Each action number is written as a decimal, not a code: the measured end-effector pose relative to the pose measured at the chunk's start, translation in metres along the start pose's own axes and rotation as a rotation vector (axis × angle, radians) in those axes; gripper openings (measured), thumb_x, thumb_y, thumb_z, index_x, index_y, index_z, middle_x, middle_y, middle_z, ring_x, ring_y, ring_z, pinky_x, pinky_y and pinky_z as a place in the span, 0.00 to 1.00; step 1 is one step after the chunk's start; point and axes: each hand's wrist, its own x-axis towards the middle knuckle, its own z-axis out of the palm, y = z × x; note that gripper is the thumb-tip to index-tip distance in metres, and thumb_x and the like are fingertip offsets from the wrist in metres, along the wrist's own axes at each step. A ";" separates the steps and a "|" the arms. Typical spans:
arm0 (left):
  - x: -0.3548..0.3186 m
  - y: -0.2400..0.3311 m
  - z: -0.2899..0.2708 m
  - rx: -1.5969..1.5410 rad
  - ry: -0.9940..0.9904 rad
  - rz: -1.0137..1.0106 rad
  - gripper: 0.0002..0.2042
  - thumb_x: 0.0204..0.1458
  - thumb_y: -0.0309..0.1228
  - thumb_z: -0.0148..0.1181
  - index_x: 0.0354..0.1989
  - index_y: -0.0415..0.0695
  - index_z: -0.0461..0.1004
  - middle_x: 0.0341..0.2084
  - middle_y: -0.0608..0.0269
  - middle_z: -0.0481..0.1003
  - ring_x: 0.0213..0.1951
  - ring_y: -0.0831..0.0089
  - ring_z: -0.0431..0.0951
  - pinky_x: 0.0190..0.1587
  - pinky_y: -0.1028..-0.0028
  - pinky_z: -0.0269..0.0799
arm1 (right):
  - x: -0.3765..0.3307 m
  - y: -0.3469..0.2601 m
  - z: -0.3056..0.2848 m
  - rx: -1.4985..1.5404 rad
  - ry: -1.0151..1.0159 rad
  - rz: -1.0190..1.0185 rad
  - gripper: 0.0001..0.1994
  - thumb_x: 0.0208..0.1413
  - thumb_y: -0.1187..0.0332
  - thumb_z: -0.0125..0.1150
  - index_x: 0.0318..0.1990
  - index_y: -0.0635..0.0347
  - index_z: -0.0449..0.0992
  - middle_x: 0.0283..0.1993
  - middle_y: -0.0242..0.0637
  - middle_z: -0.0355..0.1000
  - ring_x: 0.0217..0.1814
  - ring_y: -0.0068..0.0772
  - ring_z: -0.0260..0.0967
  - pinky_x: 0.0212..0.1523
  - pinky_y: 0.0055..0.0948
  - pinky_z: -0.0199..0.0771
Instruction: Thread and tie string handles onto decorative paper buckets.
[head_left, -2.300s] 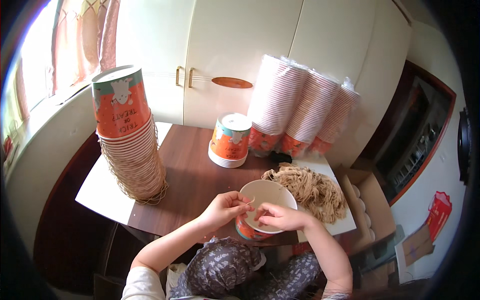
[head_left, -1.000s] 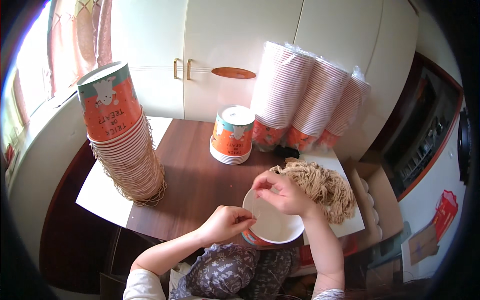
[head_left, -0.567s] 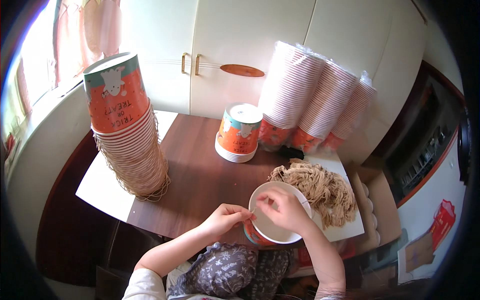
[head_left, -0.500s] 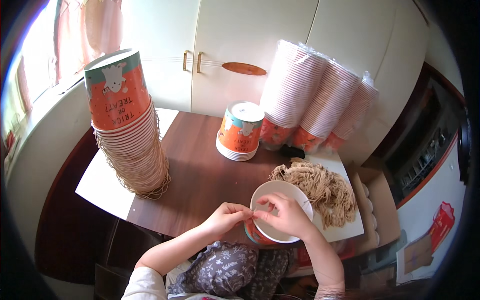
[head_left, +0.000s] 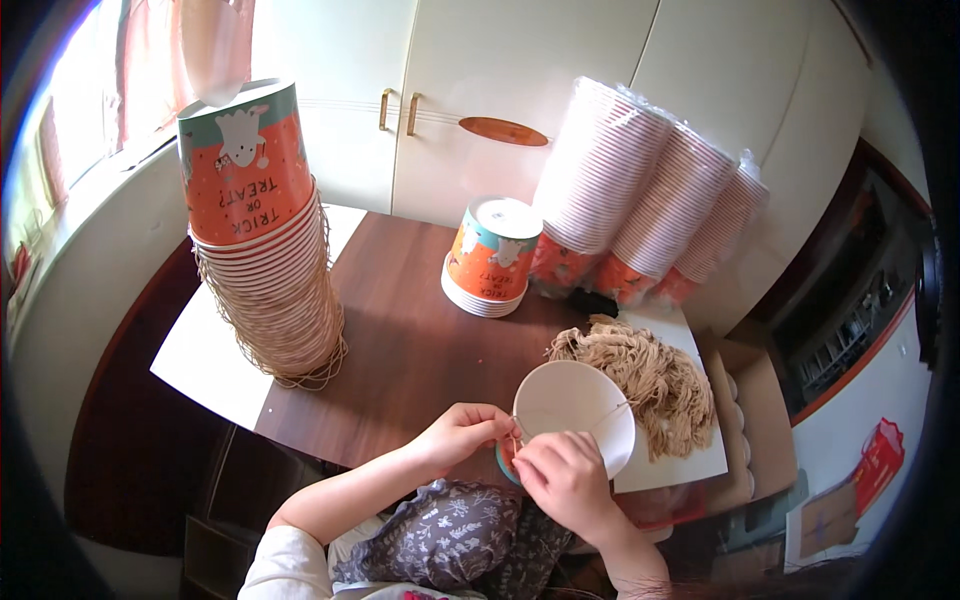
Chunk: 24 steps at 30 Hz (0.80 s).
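In front of me a paper bucket point(head_left: 590, 395), white inside with orange and teal outside, is tilted with its mouth toward me. A thin tan cord point(head_left: 619, 408) is fixed at the right of its rim and runs across the mouth toward the left. At the left rim, my left hand point(head_left: 465, 437) pinches the cord between thumb and fingertips. Close beside it, my right hand point(head_left: 570, 478) is closed on the cord, over the bucket's near side. Fingers partly hide the knot area. A loose bundle of tan cords point(head_left: 655, 385) lies right of the bucket.
A tall stack of upturned buckets point(head_left: 245, 185) with cords hanging round it stands at the left. A short upturned stack point(head_left: 490, 260) sits mid-table. Plastic-wrapped stacks point(head_left: 605, 165) stand at the back right, before white cabinets point(head_left: 500, 60). A cardboard box point(head_left: 765, 430) is right of the brown table point(head_left: 385, 290).
My right hand has moved from over the bucket's mouth down to its near left side, its fingers more curled. The bucket's mouth has tipped more toward me. My left hand stays at the rim.
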 end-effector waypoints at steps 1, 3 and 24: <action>0.000 0.001 0.000 -0.002 0.000 0.000 0.08 0.54 0.29 0.51 0.33 0.37 0.74 0.29 0.62 0.75 0.33 0.78 0.74 0.40 0.80 0.67 | -0.005 -0.002 0.003 -0.053 0.026 -0.032 0.06 0.41 0.71 0.63 0.29 0.52 0.72 0.32 0.25 0.67 0.36 0.27 0.66 0.40 0.30 0.61; 0.001 0.001 0.001 -0.026 -0.034 -0.005 0.08 0.54 0.29 0.51 0.32 0.37 0.73 0.29 0.62 0.75 0.33 0.78 0.74 0.41 0.79 0.67 | -0.011 -0.006 0.008 -0.168 0.060 -0.071 0.08 0.39 0.71 0.63 0.29 0.51 0.73 0.34 0.23 0.66 0.38 0.25 0.65 0.41 0.29 0.59; -0.001 0.009 0.006 0.283 -0.010 0.136 0.08 0.52 0.25 0.54 0.38 0.37 0.64 0.28 0.63 0.73 0.34 0.80 0.73 0.39 0.80 0.69 | 0.024 0.008 0.000 0.234 -0.078 0.159 0.08 0.39 0.76 0.64 0.28 0.60 0.71 0.27 0.36 0.71 0.32 0.37 0.71 0.33 0.31 0.70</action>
